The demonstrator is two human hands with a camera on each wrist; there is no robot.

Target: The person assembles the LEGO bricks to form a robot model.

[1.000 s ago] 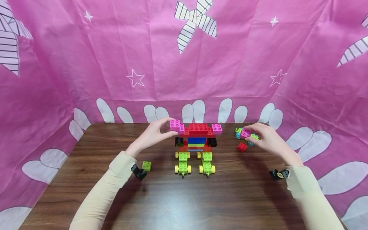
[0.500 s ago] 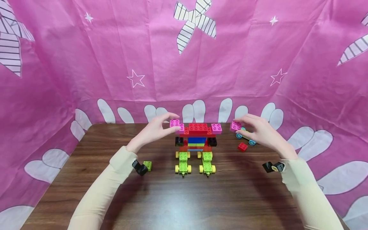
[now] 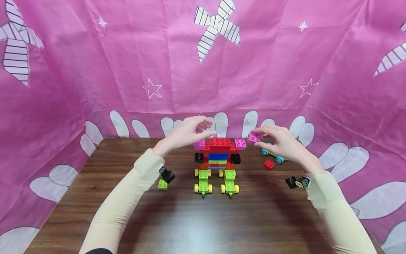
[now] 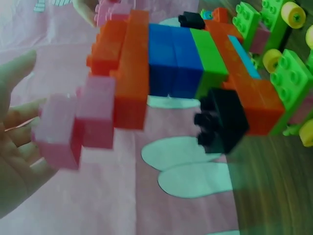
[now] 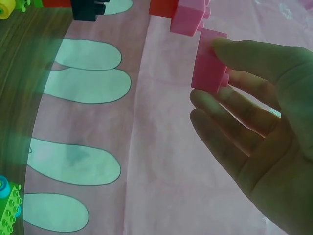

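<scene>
A toy brick figure point(image 3: 220, 142) stands mid-table, red on top, with blue, green and orange courses, black side bricks and two lime wheeled bases as feet. At its upper left, my left hand point(image 3: 190, 131) hovers over the stepped pink bricks, partly hiding them. The left wrist view has that hand point(image 4: 19, 147) beside the outer pink brick point(image 4: 61, 129), fingers spread behind it. My right hand point(image 3: 283, 143) pinches a pink brick point(image 3: 253, 138) just right of the figure's right pink brick point(image 3: 240, 143). In the right wrist view the thumb presses the held brick point(image 5: 208, 61).
A loose lime brick point(image 3: 163, 185) lies left of the figure, below the left wrist. Under the right hand are a red brick point(image 3: 269, 164) and a blue-wheeled base point(image 3: 280, 159). A pink curtain point(image 3: 266, 70) hangs behind the wooden table point(image 3: 196, 225).
My left hand has let go of the pink brick on the figure's left and risen rightward. My right hand has carried its pink brick left, from the blue-wheeled base toward the figure.
</scene>
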